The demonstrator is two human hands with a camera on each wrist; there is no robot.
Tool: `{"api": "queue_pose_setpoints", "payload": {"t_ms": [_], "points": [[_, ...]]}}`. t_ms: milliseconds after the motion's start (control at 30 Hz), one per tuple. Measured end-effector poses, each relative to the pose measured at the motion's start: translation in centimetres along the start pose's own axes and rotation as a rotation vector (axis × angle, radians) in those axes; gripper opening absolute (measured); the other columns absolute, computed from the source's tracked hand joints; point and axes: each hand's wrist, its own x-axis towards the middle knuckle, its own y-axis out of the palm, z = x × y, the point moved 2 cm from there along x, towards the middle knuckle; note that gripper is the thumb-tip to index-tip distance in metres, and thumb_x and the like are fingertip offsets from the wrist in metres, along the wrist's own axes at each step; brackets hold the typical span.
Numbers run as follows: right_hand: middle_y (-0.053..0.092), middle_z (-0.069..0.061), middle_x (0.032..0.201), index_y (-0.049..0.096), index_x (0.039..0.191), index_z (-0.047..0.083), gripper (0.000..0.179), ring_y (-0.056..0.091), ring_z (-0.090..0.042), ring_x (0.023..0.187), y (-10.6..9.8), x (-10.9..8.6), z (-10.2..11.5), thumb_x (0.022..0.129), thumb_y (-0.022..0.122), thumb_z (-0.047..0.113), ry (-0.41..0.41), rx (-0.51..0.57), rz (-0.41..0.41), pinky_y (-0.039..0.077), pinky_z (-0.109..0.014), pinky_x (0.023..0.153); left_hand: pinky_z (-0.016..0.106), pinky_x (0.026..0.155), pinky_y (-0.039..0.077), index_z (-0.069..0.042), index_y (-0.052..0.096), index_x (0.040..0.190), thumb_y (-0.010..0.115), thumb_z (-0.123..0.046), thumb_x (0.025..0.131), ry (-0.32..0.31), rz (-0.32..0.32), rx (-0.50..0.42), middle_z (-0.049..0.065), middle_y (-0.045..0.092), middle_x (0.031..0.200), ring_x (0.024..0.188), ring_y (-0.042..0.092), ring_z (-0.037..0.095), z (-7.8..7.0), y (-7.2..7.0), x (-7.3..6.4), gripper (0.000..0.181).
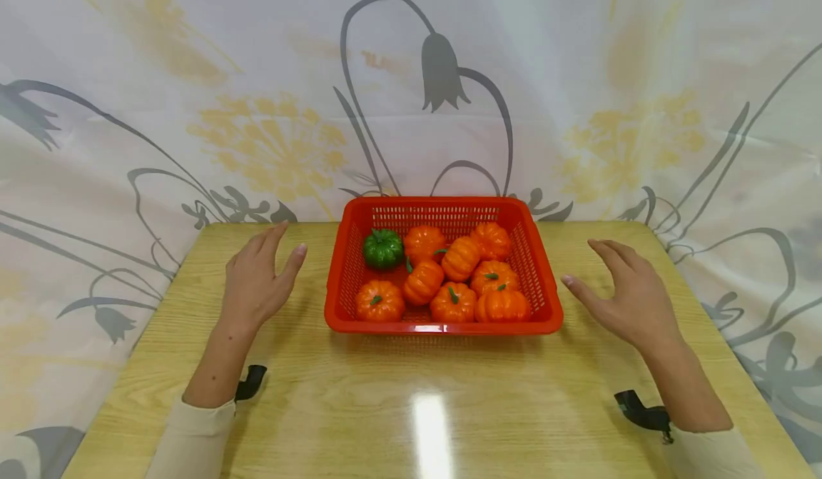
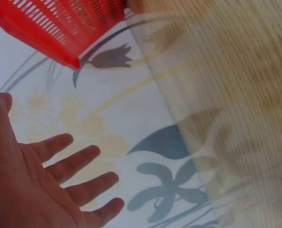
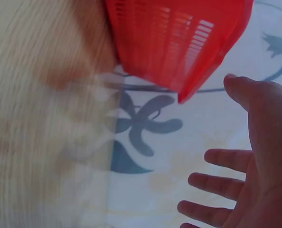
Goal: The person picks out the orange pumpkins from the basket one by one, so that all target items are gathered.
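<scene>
A red plastic basket (image 1: 443, 328) with slotted walls sits at the far middle of the table. Inside it lie several small orange pumpkins (image 1: 380, 301) with green stems, and one dark green pumpkin (image 1: 383, 249) in the back left corner. My left hand (image 1: 257, 275) is held to the left of the basket, apart from it, fingers extended. On the other side, my right hand (image 1: 626, 293) is likewise spread and apart from the basket. Both wrist views show the basket's outer wall (image 2: 60, 23) beyond bare fingers, and neither hand holds anything.
The wooden table (image 1: 359, 407) has a glossy light reflection near its front. Behind and beside it hangs a pale cloth (image 1: 308, 58) printed with grey and yellow flowers. A black wrist mount (image 1: 252, 382) shows on the left arm and another black mount (image 1: 642, 412) on the right.
</scene>
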Motion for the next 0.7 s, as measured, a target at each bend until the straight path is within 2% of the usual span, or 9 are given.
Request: {"api": "queue_pose_setpoints", "payload": {"t_ms": [133,367,567,700], "points": [[0.052,-0.029,0.149,0.055,0.150,0.000,0.074,0.047,-0.058,0.130,-0.3,0.0,1.6,0.094,0.077,0.043,-0.049,0.019,-0.019,0.037,-0.075,0.102,0.072,0.112,0.036,-0.004,0.046,0.159,0.048,-0.050,0.110,0.016,-0.003,-0.022,0.030,0.050,0.154,0.140,0.048,0.052,-0.9,0.0,0.0,0.067],[0.057,-0.024,0.145,0.061,0.144,0.001,0.066,0.050,-0.052,0.130,-0.3,-0.2,4.8,0.090,0.083,0.032,-0.138,0.089,-0.049,0.039,-0.070,0.104,0.069,0.109,0.043,-0.005,0.044,0.159,0.047,-0.055,0.109,-0.005,0.056,-0.068,0.027,0.050,0.154,0.136,0.051,0.051,-2.8,0.6,-0.2,0.071],[0.056,-0.023,0.147,0.062,0.143,0.000,0.069,0.049,-0.047,0.136,0.2,0.0,7.4,0.088,0.085,0.034,-0.174,0.081,-0.023,0.040,-0.067,0.109,0.069,0.106,0.046,-0.010,0.045,0.159,0.052,-0.061,0.105,-0.007,0.056,-0.062,0.024,0.052,0.152,0.133,0.055,0.050,-4.8,1.2,0.0,0.075],[0.057,-0.021,0.146,0.062,0.143,0.001,0.069,0.049,-0.044,0.136,0.7,0.3,8.7,0.089,0.084,0.037,-0.198,0.080,0.007,0.042,-0.065,0.109,0.066,0.105,0.048,-0.013,0.050,0.157,0.058,-0.060,0.103,0.030,0.058,-0.067,0.020,0.054,0.151,0.133,0.057,0.046,-6.2,1.8,0.3,0.072]]}}
